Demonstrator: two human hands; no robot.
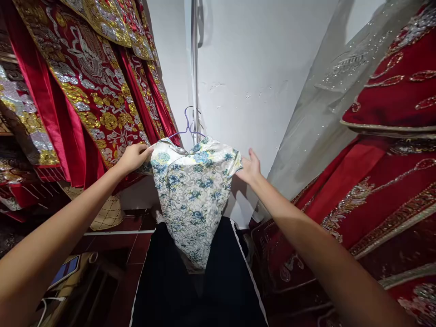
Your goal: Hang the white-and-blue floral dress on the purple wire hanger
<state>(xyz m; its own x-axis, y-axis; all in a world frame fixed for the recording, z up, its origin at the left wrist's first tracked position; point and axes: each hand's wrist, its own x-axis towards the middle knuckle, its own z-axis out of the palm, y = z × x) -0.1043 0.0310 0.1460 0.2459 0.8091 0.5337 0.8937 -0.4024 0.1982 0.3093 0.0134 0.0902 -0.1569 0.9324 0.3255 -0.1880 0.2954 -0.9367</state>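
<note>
A short-sleeved cheongsam [192, 190], white with blue, green and yellow flowers, hangs upright in front of me on a thin purple hanger [187, 123]. Its lower part reaches down between my knees. My left hand [134, 158] is closed on the sleeve at the left, thumb on top. At the opposite side, my right hand [250, 168] touches the sleeve's hem with the thumb stretched up and apart; its fingertips are partly hidden by the cloth. The hanger's hook is by an upright metal pole [195, 68].
Red garments embroidered in gold and silver [98, 81] hang at the left. More beaded red garments [384, 181] and a sheer glittery white fabric [306, 118] hang at the right. A phone [64, 271] and a white cable [44, 309] lie on a wooden stool at lower left.
</note>
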